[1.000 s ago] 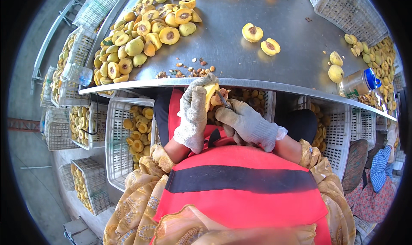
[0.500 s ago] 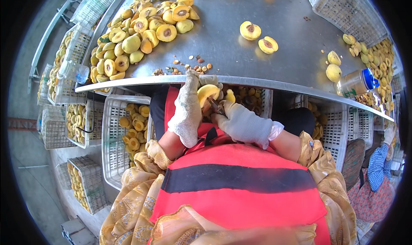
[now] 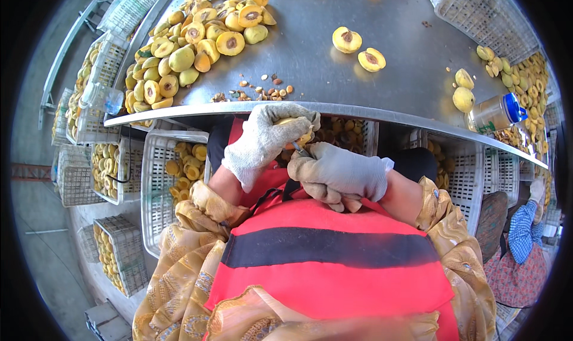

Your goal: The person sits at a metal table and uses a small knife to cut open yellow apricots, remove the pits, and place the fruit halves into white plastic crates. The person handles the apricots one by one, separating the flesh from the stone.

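Observation:
In front of my red apron, my left hand (image 3: 262, 139) in a whitish knit glove is closed around a yellow peach half (image 3: 302, 139), which is mostly hidden by the fingers. My right hand (image 3: 340, 171), also gloved, is wrapped round a small tool with a thin metal shaft (image 3: 300, 149). The shaft's end meets the underside of the peach half; its handle is inside my fist. Both hands are just below the front edge of the metal table (image 3: 394, 78). On it, pits and kernels (image 3: 271, 94) lie scattered near that edge.
Peach halves are heaped (image 3: 185, 57) on the table's left; two cut halves (image 3: 347, 40) lie mid-table. A blue-capped clear jar (image 3: 492, 114) lies at the right. Under the table stand white crates (image 3: 156, 189) holding peach halves. Another person in a blue checked sleeve (image 3: 524, 230) is at far right.
My left hand has turned, its fingers now curling over the peach half. My right hand has shifted slightly left and rolled, so the tool points up into the fruit from below.

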### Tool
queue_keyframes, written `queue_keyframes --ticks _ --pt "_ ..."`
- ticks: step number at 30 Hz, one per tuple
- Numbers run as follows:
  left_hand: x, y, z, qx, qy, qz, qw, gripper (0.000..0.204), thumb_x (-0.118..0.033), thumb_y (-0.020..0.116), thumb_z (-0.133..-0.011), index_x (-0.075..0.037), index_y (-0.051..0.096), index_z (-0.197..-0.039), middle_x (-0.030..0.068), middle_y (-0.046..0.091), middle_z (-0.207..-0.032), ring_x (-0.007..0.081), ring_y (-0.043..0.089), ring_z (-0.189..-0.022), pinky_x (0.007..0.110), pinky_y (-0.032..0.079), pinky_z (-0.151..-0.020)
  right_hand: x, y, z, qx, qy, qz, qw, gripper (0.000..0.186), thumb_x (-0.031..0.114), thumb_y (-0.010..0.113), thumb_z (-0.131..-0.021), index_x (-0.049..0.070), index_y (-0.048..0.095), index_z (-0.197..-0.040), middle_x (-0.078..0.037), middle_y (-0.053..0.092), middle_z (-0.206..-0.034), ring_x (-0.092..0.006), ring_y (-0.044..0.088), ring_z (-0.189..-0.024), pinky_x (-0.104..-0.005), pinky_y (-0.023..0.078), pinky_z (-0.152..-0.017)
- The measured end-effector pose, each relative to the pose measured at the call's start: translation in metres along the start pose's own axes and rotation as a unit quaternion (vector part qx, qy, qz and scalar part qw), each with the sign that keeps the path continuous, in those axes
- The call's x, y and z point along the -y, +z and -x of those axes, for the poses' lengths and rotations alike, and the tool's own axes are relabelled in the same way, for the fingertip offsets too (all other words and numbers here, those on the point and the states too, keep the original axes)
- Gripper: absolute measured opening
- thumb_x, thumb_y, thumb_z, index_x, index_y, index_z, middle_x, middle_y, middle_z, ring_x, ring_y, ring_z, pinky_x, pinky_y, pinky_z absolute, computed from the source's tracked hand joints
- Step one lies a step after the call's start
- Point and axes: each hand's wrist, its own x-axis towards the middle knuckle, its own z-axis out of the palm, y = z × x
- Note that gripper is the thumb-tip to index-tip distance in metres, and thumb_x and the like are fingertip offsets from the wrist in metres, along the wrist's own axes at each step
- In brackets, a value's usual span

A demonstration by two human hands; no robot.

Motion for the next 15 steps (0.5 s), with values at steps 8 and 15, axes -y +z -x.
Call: queue_keyframes --ticks 8,15 --pt "0.005 0.032 -0.004 -0.135 -0.002 0.356 0.925 0.034 -0.030 0.058 -0.093 -0.001 0.059 -0.111 0.0145 0.064 -0.100 0.0229 0.065 -0.084 0.032 0.053 -0.075 -0.013 -0.012 -0.005 0.014 -0.024 0.016 0.999 0.021 0.029 0.050 -0.092 0.008 0.050 -0.091 -0.002 0.049 -0.059 -0.0112 0.045 -0.035 -0.0273 0.035 -0.026" --pt "-0.001 -0.088 0.055 -0.204 -0.012 0.027 0.978 0.038 -0.033 0.059 -0.092 0.003 0.062 -0.105 0.0108 0.066 -0.094 0.0201 0.065 -0.086 0.031 0.054 -0.077 -0.064 -0.053 -0.014 -0.160 -0.155 0.433 0.873 0.035 0.032 0.056 -0.090 -0.003 0.054 -0.095 -0.022 0.062 -0.074 -0.0320 0.062 -0.070 -0.0405 0.047 -0.067"
